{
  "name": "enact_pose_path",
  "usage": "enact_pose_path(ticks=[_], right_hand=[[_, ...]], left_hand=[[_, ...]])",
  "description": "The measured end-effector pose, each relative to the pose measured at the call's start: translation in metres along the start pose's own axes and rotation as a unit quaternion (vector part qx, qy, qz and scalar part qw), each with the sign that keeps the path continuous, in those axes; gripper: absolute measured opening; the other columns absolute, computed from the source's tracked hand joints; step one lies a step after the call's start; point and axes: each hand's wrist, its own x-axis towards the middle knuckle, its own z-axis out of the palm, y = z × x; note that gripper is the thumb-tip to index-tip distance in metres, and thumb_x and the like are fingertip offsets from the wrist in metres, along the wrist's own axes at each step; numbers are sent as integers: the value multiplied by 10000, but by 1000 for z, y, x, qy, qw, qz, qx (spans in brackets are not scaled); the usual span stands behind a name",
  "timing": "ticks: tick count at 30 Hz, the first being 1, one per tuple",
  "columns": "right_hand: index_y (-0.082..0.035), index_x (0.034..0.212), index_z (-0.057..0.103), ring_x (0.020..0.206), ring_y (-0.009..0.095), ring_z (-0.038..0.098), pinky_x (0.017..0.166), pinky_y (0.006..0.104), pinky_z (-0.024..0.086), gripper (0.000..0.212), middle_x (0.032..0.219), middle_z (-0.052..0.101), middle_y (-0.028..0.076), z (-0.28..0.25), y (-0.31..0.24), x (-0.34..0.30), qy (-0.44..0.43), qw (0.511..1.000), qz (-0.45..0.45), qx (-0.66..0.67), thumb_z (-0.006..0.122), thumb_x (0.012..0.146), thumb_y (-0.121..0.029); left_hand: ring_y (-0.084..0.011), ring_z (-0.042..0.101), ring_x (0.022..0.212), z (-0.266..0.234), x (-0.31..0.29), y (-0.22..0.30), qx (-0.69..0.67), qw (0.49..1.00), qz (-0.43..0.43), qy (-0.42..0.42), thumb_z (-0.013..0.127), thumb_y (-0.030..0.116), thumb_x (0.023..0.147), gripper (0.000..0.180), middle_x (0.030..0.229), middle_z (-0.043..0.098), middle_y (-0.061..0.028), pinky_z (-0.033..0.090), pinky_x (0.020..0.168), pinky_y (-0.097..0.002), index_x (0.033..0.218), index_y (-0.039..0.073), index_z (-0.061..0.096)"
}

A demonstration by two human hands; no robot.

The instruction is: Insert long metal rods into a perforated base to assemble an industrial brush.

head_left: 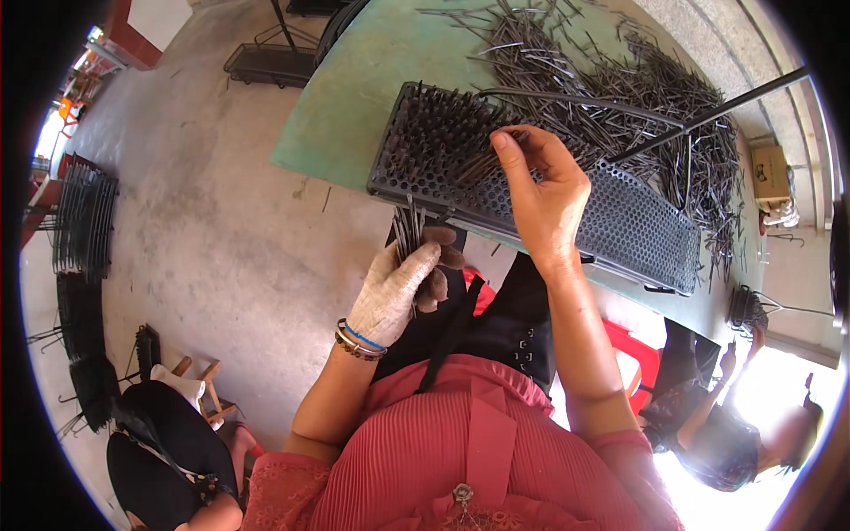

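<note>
Left hand [390,290] curled round rods [408,223] — right hand [551,190] arched over tray [645,223].

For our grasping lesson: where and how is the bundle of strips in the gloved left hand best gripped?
Probably hold the bundle by its fanned tips, from the far side: these stick out, while the left hand wraps its lower part.

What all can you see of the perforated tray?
Long, dark tray, probably metal, with a low rim and rows of round holes. It lies along the near edge of the green table. Thin dark strips stand crowded in its left part; holes toward the right look unfilled. A bent rod frame extends over its far side. The right hand is above it; contact unclear.
</note>
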Motion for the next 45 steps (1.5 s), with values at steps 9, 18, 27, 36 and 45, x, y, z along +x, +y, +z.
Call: enact_pose_path(ticks=[9,18,27,36,45], right_hand=[[-3,968,692,702,175,668,670,282,526,152,839,697,115,-10,-3,0,3,988,-107,-111,742,844,-75],[-6,975,706,755,135,654,725,264,516,166,854,705,81,-7,1,3,-25,974,-176,-144,758,830,-67],[-20,947,714,763,194,656,710,302,525,156,883,706,92,-2,1,1,-32,957,-214,-192,767,806,-62],[-43,878,674,720,271,626,683,361,459,129,816,678,78,-2,1,-1,-83,945,-231,-216,744,811,-127],[-22,874,657,712,287,621,686,363,461,133,811,671,90,-2,-3,2,-102,930,-246,-252,734,817,-114]], left_hand=[[-53,583,635,1,2,-4,-13,1000,-13,-10,541,267,993,353,962,669,-86,418,485,-171,1224,0,554],[-51,579,638,1,2,-5,-22,999,-23,-9,542,243,989,343,965,670,-87,416,490,-174,1227,-4,552],[-57,541,653,-3,3,-8,-30,999,-15,-20,556,211,972,363,981,664,-101,408,523,-197,1251,-20,531],[-57,540,640,-2,3,-9,-37,999,-16,-22,551,202,973,348,974,664,-102,398,517,-197,1241,-18,540],[-58,530,628,-1,2,-9,-38,999,-20,-13,548,197,974,329,965,667,-100,388,512,-198,1229,-11,547]])
